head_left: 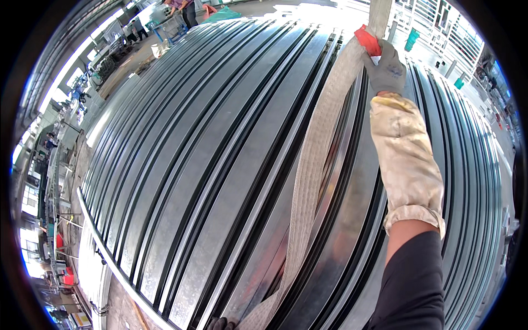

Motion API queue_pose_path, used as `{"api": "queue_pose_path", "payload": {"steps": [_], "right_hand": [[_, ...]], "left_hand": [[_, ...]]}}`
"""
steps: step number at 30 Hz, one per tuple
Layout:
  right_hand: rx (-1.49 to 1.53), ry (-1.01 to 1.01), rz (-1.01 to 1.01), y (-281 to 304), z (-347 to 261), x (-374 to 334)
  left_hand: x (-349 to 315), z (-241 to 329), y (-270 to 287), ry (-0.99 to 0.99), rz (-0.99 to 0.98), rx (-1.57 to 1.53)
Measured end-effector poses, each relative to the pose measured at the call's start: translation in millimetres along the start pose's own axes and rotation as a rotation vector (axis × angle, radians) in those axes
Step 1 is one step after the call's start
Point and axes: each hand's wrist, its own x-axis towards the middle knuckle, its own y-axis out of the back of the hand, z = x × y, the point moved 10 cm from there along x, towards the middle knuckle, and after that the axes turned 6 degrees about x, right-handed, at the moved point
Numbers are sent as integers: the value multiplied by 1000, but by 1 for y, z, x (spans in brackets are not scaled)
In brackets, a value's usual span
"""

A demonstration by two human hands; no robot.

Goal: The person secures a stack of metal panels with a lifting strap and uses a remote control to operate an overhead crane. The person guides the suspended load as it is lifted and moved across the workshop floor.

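Observation:
A wide, pale webbing sling [314, 148] runs over a large stack of ribbed silver metal profiles [231, 126], from the lower middle up to the far right. My right hand [389, 70], in a grey glove with a cream sleeve guard above it, reaches far forward. Its fingers close on the sling's edge beside a red patch [367, 39]. Only the dark gloved fingertips of my left hand [221, 324] show at the bottom edge, beside the sling's lower end. Whether they hold anything is hidden.
A pale metal bar [118, 269] borders the stack at the near left. White slatted frames [423, 25] stand beyond it at the far right, near a green bin-like object [411, 39]. A person [187, 11] stands at the far left end, by a blue-legged stand.

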Motion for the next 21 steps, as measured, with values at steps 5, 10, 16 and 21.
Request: {"api": "queue_pose_path", "payload": {"steps": [5,10,16,21], "right_hand": [[70,99,-149,-1,-42,21],[81,76,-343,-40,-41,29],[-66,265,-146,-54,-36,-86],[-24,174,-318,-49,-50,-90]], "left_hand": [[-3,2,-5,7,-27,49],[-11,-4,-17,-29,12,52],[2,-6,-24,-7,-48,41],[-7,-10,-19,33,-70,39]]}}
